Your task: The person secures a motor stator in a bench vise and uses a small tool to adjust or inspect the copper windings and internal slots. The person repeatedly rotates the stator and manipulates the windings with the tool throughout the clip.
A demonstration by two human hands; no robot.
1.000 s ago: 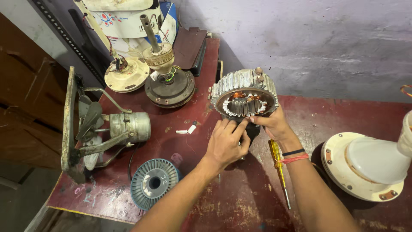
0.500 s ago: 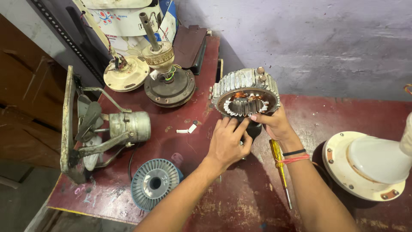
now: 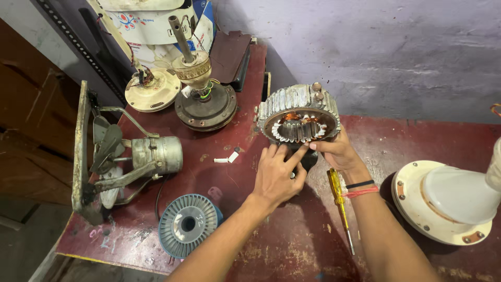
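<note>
Red desk (image 3: 219, 172), frame centre: stator (image 3: 298, 112) tilted on edge. Our right hand (image 3: 336, 151) clasps its lower rim; left hand (image 3: 276, 175), grasping nothing, fingertips at the windings. We judge steady support best.

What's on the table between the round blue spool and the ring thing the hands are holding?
In the head view, two small white tube pieces lie on the red table between the blue spool and the stator ring.
</note>
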